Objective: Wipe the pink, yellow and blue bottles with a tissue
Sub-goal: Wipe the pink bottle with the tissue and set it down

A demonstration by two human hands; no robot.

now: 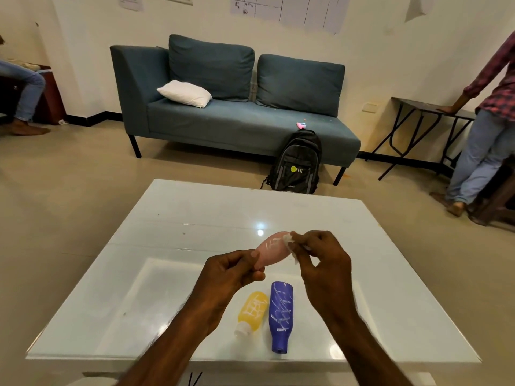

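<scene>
Fingers [250, 275] of your left hand [231, 270] curl round the near end of the pink plastic bottle [271, 250], while your right hand [320, 260] pinches a crumpled white tissue [289, 240] against its far end. Between your forearms, a yellow plastic bottle [253, 309] and a blue plastic bottle [281, 310] lie on the glossy white table [195, 218].

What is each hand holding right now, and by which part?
The left hand grips the pink bottle by its near end; the right hand pinches the tissue against the bottle's far end.

White scribbles mark the pink bottle [271, 250], yellow bottle [253, 310] and blue bottle [281, 313].
</scene>
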